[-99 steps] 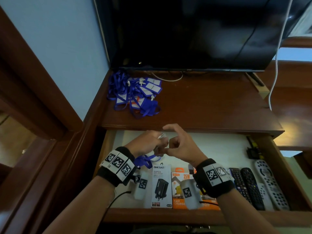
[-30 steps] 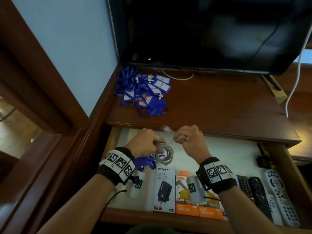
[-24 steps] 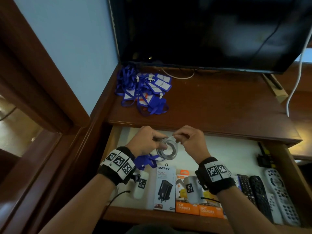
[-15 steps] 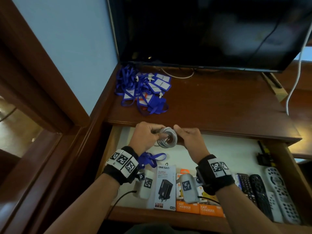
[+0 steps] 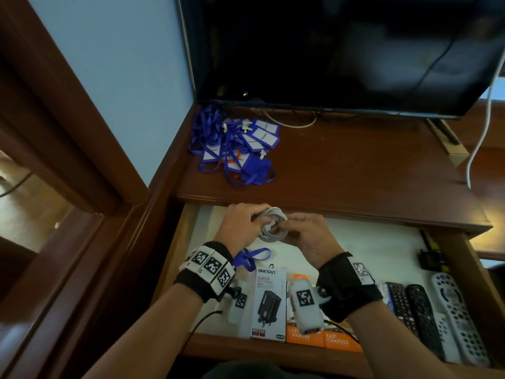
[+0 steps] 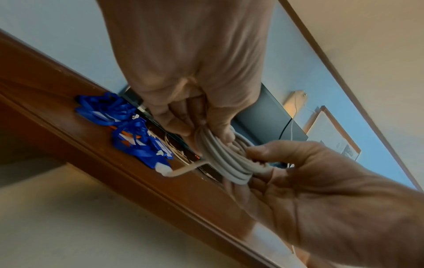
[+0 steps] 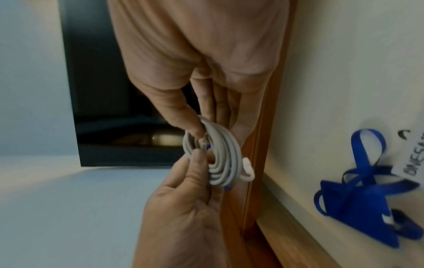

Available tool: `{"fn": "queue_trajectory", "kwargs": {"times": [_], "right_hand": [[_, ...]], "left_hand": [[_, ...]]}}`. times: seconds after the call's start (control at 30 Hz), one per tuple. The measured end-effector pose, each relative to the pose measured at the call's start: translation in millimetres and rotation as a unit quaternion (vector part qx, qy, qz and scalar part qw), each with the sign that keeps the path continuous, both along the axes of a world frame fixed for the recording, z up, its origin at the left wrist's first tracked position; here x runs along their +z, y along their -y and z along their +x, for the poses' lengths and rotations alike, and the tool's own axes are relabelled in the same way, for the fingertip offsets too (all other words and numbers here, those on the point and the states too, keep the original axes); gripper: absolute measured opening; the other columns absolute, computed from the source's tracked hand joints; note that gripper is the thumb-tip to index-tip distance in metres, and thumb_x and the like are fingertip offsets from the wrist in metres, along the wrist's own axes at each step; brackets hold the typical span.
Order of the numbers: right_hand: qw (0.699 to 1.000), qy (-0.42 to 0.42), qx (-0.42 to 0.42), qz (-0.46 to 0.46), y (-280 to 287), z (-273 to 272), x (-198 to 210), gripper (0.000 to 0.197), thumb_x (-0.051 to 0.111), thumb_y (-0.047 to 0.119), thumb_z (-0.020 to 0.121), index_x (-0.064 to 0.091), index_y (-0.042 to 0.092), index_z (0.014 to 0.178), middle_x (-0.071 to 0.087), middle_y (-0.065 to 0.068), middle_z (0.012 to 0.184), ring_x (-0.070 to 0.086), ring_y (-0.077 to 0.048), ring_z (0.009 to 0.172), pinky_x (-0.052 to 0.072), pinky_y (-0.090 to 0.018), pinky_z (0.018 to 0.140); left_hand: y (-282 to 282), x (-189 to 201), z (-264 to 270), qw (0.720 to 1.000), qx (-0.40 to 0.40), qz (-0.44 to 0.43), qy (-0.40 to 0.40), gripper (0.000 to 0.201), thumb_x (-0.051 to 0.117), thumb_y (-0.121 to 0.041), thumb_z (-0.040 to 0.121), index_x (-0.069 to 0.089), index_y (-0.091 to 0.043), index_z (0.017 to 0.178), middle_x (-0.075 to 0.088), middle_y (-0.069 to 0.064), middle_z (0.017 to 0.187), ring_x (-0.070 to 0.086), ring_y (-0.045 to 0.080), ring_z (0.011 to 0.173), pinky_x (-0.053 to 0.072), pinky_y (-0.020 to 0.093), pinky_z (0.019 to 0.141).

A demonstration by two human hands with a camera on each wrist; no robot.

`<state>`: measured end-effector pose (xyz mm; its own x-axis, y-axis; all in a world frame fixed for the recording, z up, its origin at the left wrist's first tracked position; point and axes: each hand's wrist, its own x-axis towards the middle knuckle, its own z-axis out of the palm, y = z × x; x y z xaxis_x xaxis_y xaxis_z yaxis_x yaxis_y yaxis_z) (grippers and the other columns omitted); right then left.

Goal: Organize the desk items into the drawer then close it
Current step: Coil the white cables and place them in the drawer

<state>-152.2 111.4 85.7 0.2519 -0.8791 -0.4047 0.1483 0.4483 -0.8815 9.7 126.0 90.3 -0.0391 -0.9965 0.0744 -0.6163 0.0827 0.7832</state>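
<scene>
Both hands are pinching the coiled grey cable [image 5: 273, 224] above the back of the open drawer [image 5: 382, 242]: left hand [image 5: 240, 222] on one side, right hand [image 5: 311, 236] on the other. Blue lanyards [image 5: 237, 146] are lying on the bench [image 5: 355, 173] behind. Charger boxes [image 5: 269, 305] and remotes [image 5: 426, 313] are filling the drawer front.

Grey-white cable [image 5: 273, 224] wound in a tight coil, held in air at frame centre above the open wooden drawer [image 5: 273, 348], white plug end sticking out. Blue lanyard badges [image 5: 237, 144] heaped on the desk [image 5: 355, 173], upper centre-left. Drawer holds charger boxes [image 5: 269, 302], remotes [image 5: 426, 310], one blue lanyard [image 5: 252, 257].
</scene>
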Motion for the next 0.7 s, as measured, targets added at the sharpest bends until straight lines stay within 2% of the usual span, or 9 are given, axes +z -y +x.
{"fn": "queue_trajectory", "kwargs": {"times": [0.07, 0.1, 0.2, 0.3, 0.4, 0.53, 0.63, 0.7], "right_hand": [[1.0, -0.014, -0.004, 0.016, 0, 0, -2, 0.008, 0.061, -0.009, 0.078, 0.066, -0.013, 0.083, 0.067, -0.018, 0.077, 0.06, -0.024, 0.07, 0.052, -0.03, 0.067], [0.999, -0.033, -0.004, 0.017, 0, 0, -2, 0.005, 0.062, -0.008, 0.077, 0.067, -0.007, 0.078, 0.067, -0.011, 0.07, 0.054, -0.019, 0.065, 0.045, -0.026, 0.062], [0.997, -0.074, -0.008, 0.021, 0, -1, -5, 0.01, 0.065, -0.006, 0.074, 0.068, 0.002, 0.071, 0.06, -0.002, 0.062, 0.038, -0.01, 0.054, 0.03, -0.023, 0.052], [0.998, -0.046, -0.002, 0.043, -2, -2, -5, 0.016, 0.063, -0.006, 0.074, 0.067, 0.009, 0.071, 0.06, -0.002, 0.066, 0.036, -0.01, 0.055, 0.027, -0.023, 0.051], [0.996, -0.001, 0.004, 0.091, -1, -2, -2, 0.024, 0.061, -0.007, 0.076, 0.058, 0.014, 0.086, 0.061, -0.001, 0.064, 0.037, -0.011, 0.054, 0.026, -0.026, 0.053], [0.993, 0.049, 0.022, 0.107, -2, 2, 2, 0.022, 0.058, -0.002, 0.084, 0.05, 0.018, 0.085, 0.059, -0.004, 0.065, 0.043, -0.015, 0.056, 0.025, -0.029, 0.054], [0.994, 0.055, 0.058, 0.079, -3, 3, 7, 0.023, 0.059, 0.0, 0.082, 0.048, 0.019, 0.084, 0.06, -0.004, 0.071, 0.048, -0.016, 0.055, 0.027, -0.029, 0.053], [0.994, 0.029, 0.093, 0.051, -2, 2, 8, 0.027, 0.06, -0.003, 0.082, 0.047, 0.02, 0.086, 0.06, -0.005, 0.074, 0.05, -0.014, 0.055, 0.029, -0.027, 0.053]], "left_hand": [[-1, -2, 0, 1.0, -0.006, 0.007, 0.002, 0.022, 0.069, -0.013, 0.085, 0.073, -0.015, 0.107, 0.074, -0.001, 0.095, 0.064, 0.011, 0.087, 0.047, 0.022, 0.084], [-1, -5, 0, 1.0, -0.007, 0.011, 0.005, 0.022, 0.068, -0.013, 0.086, 0.072, -0.014, 0.107, 0.073, 0.0, 0.096, 0.063, 0.011, 0.088, 0.046, 0.023, 0.084], [-1, -12, 1, 0.999, -0.012, 0.015, 0.032, 0.026, 0.064, -0.015, 0.088, 0.068, -0.011, 0.114, 0.07, 0.002, 0.102, 0.061, 0.013, 0.093, 0.044, 0.024, 0.088], [-1, -15, 0, 0.999, -0.025, 0.007, 0.039, 0.027, 0.063, -0.014, 0.089, 0.068, -0.009, 0.115, 0.069, 0.005, 0.104, 0.06, 0.015, 0.095, 0.041, 0.019, 0.086], [-2, -18, -1, 0.999, -0.035, 0.018, 0.037, 0.027, 0.061, -0.013, 0.09, 0.068, -0.012, 0.117, 0.071, 0.003, 0.108, 0.062, 0.016, 0.1, 0.046, 0.029, 0.092], [-1, -18, -1, 0.999, -0.026, -0.011, 0.037, 0.022, 0.062, -0.009, 0.087, 0.071, -0.009, 0.107, 0.072, 0.006, 0.101, 0.064, 0.02, 0.093, 0.046, 0.024, 0.084], [0, -13, 2, 1.0, -0.011, 0.015, -0.007, 0.02, 0.065, -0.008, 0.086, 0.073, -0.011, 0.103, 0.073, 0.001, 0.096, 0.064, 0.013, 0.089, 0.047, 0.022, 0.083], [-1, -11, 5, 0.999, -0.007, 0.04, -0.03, 0.022, 0.067, -0.008, 0.084, 0.074, -0.014, 0.104, 0.074, -0.003, 0.094, 0.065, 0.007, 0.088, 0.05, 0.019, 0.081]]}}
